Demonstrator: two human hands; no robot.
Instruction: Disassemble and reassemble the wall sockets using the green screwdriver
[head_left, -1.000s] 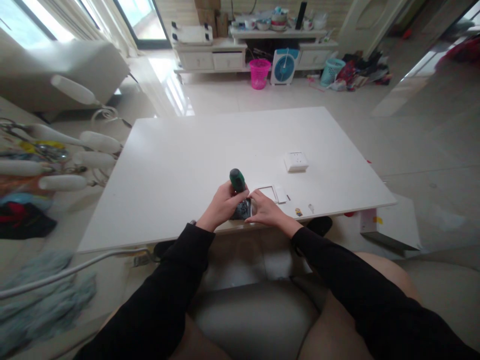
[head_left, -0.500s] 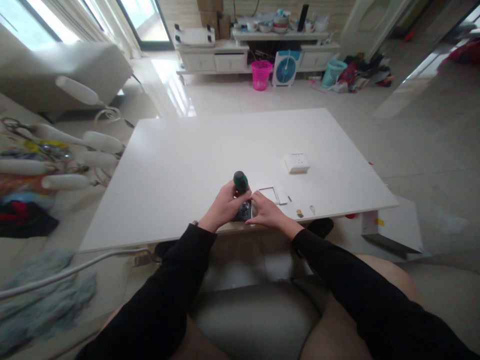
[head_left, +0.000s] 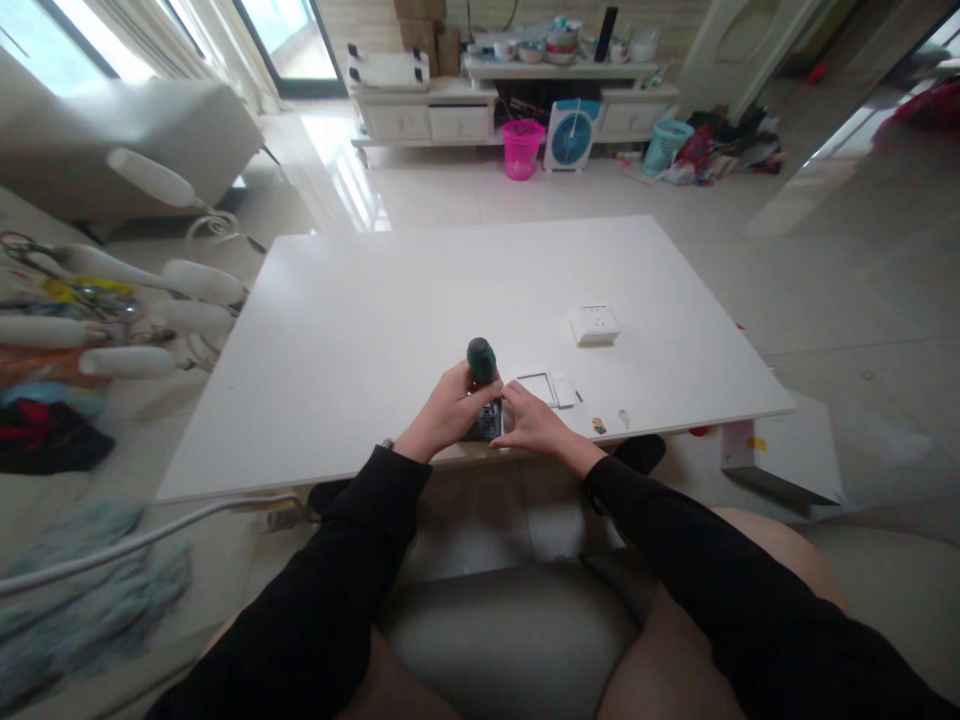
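Note:
My left hand [head_left: 442,412] is closed round a screwdriver [head_left: 481,360] with a green and black handle, which stands nearly upright; its tip is hidden. Under it, at the table's near edge, lies a small dark-backed unit with a pale rim [head_left: 489,420], perhaps the back of a wall switch or socket. My right hand [head_left: 534,418] grips this unit from the right side, thumb and fingers curved about it. The fingertips of both hands almost meet beside the screwdriver. Just right of them lie a white square frame [head_left: 553,390] and a small white plate [head_left: 565,391].
A white wall socket on a box [head_left: 595,325] stands farther back on the white table [head_left: 375,320]. Near the front edge are a small yellow piece [head_left: 598,425], a clear small item [head_left: 623,418] and a short dark piece [head_left: 578,396]. A white lamp [head_left: 195,280] stands left.
The screwdriver's handle has shifted very slightly upward in view. Both hands keep their place and hold.

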